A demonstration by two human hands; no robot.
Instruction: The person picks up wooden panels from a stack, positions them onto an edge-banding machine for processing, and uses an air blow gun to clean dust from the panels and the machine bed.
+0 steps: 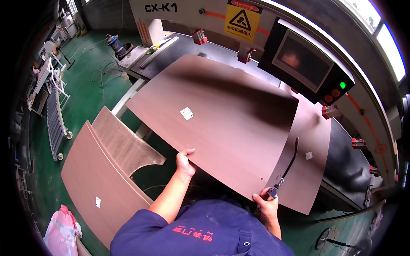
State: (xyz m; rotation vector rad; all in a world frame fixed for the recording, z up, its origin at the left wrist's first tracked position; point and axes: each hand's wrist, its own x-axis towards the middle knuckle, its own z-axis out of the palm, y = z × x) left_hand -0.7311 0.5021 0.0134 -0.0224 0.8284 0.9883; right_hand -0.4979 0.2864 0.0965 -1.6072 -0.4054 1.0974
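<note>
brown panel [209, 128] being clasped at its near edge by curled left hand [186, 164], air gun [272, 193] being gripped in right hand [268, 209] beside panel's corner, lower panel [316, 138] and black table [348, 170] being partly covered by brown panel

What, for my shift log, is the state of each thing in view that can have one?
Green light: lit
Screen: dark with a reflection; on or off unclear
Top panel: overlapping lower panel, near edge gripped by left hand
Lower panel: partly covered
Air gun: held in right hand
Pink bag: whether open or shut, unclear
</note>
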